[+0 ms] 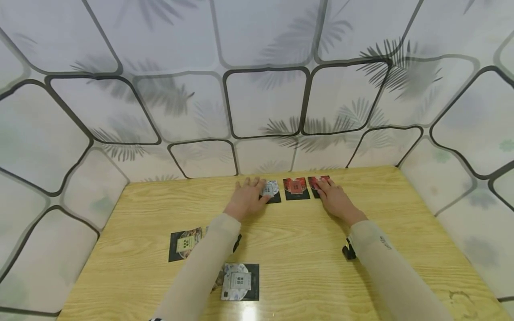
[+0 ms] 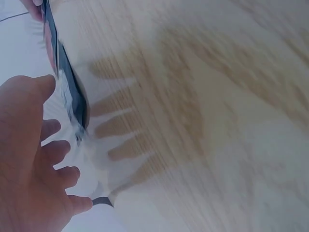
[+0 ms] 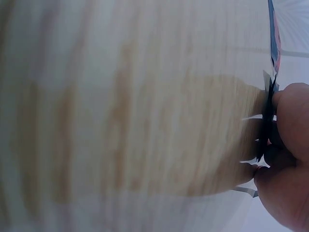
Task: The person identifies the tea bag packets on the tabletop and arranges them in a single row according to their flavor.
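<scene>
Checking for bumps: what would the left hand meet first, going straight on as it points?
Probably the wall behind the table, though its distance from the left hand is unclear.

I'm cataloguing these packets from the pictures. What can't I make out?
Left part of the far grey packet: covered by the left hand, head view.
Right part of the rightmost red packet: under the right hand, head view.
Most of the brown-patterned piece: behind the left sleeve, head view.
Small print on the near grey packet: too small, head view.
</scene>
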